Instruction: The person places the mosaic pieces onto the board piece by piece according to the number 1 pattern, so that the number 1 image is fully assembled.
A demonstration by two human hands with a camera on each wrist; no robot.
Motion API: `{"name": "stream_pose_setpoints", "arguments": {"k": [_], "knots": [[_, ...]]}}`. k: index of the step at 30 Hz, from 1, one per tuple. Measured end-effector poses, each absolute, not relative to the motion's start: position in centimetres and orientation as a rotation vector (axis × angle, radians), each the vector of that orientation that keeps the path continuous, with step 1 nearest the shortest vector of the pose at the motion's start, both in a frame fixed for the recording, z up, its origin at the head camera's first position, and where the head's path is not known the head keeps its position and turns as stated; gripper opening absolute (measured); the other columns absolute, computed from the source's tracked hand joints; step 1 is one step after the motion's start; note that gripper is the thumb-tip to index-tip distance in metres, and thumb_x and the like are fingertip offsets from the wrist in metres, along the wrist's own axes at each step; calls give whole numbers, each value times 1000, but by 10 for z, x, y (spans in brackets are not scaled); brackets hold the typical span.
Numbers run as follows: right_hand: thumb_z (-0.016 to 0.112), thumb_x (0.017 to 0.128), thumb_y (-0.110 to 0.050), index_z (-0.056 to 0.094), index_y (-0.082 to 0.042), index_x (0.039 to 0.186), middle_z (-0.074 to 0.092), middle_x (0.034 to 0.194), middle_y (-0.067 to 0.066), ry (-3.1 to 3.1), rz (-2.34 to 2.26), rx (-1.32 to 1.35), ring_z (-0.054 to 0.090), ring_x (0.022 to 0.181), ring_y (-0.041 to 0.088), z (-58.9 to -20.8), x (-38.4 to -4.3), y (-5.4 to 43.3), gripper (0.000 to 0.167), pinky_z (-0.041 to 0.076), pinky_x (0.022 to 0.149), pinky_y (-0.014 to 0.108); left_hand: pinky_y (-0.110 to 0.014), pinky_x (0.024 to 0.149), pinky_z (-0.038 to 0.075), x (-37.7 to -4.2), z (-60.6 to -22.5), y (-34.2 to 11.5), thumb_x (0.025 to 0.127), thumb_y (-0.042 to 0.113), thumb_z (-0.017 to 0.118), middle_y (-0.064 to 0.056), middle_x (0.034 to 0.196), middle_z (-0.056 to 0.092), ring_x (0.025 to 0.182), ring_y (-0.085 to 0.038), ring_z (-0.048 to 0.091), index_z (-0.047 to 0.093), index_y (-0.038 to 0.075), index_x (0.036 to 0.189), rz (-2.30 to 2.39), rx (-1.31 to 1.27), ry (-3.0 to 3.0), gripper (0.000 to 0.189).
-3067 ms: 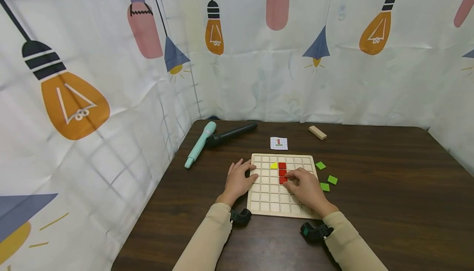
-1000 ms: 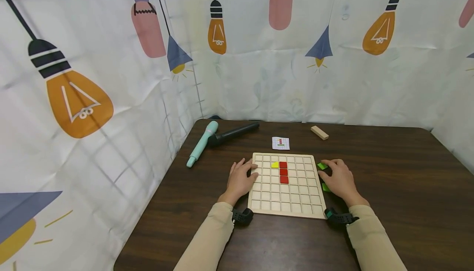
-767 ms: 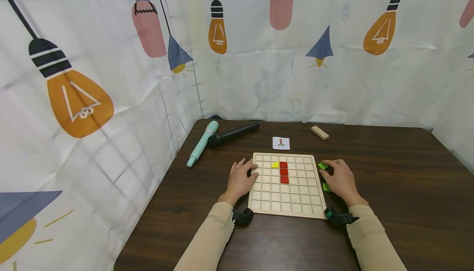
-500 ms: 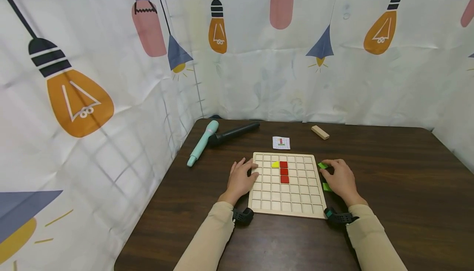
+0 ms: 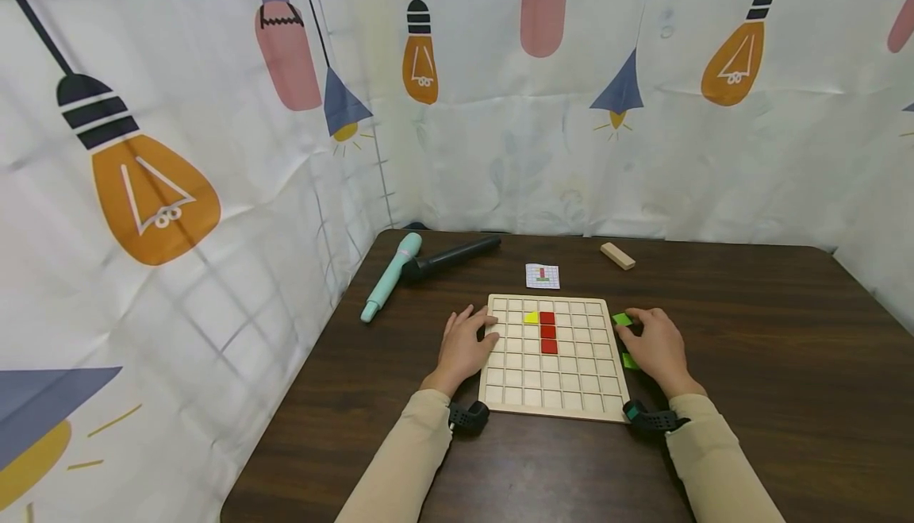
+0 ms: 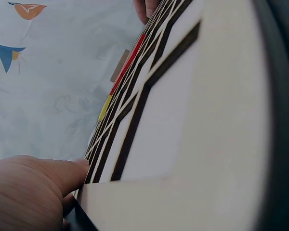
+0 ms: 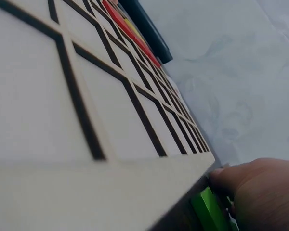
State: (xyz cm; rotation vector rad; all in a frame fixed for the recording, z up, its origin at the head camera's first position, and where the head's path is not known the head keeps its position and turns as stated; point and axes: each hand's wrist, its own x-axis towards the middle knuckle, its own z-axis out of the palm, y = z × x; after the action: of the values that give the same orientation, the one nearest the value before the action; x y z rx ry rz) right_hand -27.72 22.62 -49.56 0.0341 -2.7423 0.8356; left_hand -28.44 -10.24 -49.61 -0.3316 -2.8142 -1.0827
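Note:
A pale wooden grid board [image 5: 585, 384] lies flat on the table. Three red tiles [image 5: 548, 332] form a column on it, and a yellow piece [image 5: 531, 317] with a slanted side sits left of the top one. At the board's left edge my left hand [image 5: 458, 352] rests its thumb and index fingertips. My right hand [image 5: 655, 348] is beyond the right edge, thumb and index finger on either side of a green tile [image 5: 623, 319], apparently pinching it. A second green tile [image 5: 630, 361] shows partly beside this hand; in the right wrist view a green tile [image 7: 208, 209] appears near the fingers.
Behind the board lies a small card [image 5: 543, 276] printed with a coloured grid pattern. A wooden block [image 5: 617, 255] is at the back right. A mint-green microphone-shaped object [image 5: 391, 277] and a black microphone-shaped object [image 5: 450, 259] lie at the back left. Printed curtains surround the table.
About three seconds ago my right hand was at the lowest red tile; it has moved right to the green tiles. The left hand keeps its place. Over the last second little moves.

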Motion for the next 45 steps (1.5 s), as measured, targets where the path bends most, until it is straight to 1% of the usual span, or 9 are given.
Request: {"name": "stream_pose_setpoints", "arguments": {"k": [12,19,24,28,31,36,38,40,45], "knots": [[63,94,-20,66,2,119,56,106,21,-2757,857,-63,55,87,34,-495,-279,226,33,46,72,48,-46,122,7,-284,-497,-102,96,24,63,-4,149,46,145,-27,28,67,15,125,-1101,-345,-2805,30],[62,94,-20,64,3,120,57,115,25,-2731,920,-116,56,97,41,-492,-277,225,35,47,76,53,-44,122,7,-284,-497,-103,96,26,63,-2,150,45,146,-25,27,67,17,126,-1102,-331,-2819,31],[61,94,-20,63,2,123,58,119,26,-2722,930,-118,57,97,41,-489,-274,223,36,48,72,50,-45,122,7,-285,-497,-104,96,26,63,-2,150,46,145,-26,28,67,17,125,-1097,-334,-2812,31],[61,95,-20,64,1,124,59,118,26,-2721,914,-63,58,75,30,-487,-270,221,37,45,56,38,-46,122,8,-285,-497,-104,94,27,66,-4,149,46,145,-27,28,67,16,125,-1098,-339,-2807,32],[63,94,-20,64,1,124,60,116,25,-2708,915,-4,50,54,20,-485,-266,217,36,38,45,30,-47,122,8,-284,-496,-103,92,28,68,-5,149,47,145,-27,29,68,15,124,-1099,-343,-2803,34],[63,94,-18,63,0,126,62,112,22,-2673,946,53,38,44,17,-480,-261,207,36,32,39,28,-48,122,8,-283,-495,-102,91,28,70,-6,149,46,145,-28,29,68,14,124,-1103,-350,-2803,35],[62,94,-16,62,0,128,62,112,21,-2668,955,70,36,45,16,-479,-260,202,37,31,39,28,-48,122,8,-283,-495,-102,91,28,70,-6,149,46,145,-28,29,68,14,124,-1104,-348,-2804,35],[62,94,-14,62,0,128,62,112,22,-2668,952,102,40,46,16,-477,-259,198,37,33,41,28,-48,122,8,-283,-495,-102,91,28,69,-5,149,46,145,-28,29,68,14,123,-1104,-342,-2806,35],[62,95,-14,63,-1,126,61,117,19,-2700,914,190,55,71,21,-476,-257,187,34,45,59,34,-46,122,7,-284,-495,-103,91,29,69,-4,149,47,145,-26,29,68,15,124,-1106,-329,-2810,35]]}}
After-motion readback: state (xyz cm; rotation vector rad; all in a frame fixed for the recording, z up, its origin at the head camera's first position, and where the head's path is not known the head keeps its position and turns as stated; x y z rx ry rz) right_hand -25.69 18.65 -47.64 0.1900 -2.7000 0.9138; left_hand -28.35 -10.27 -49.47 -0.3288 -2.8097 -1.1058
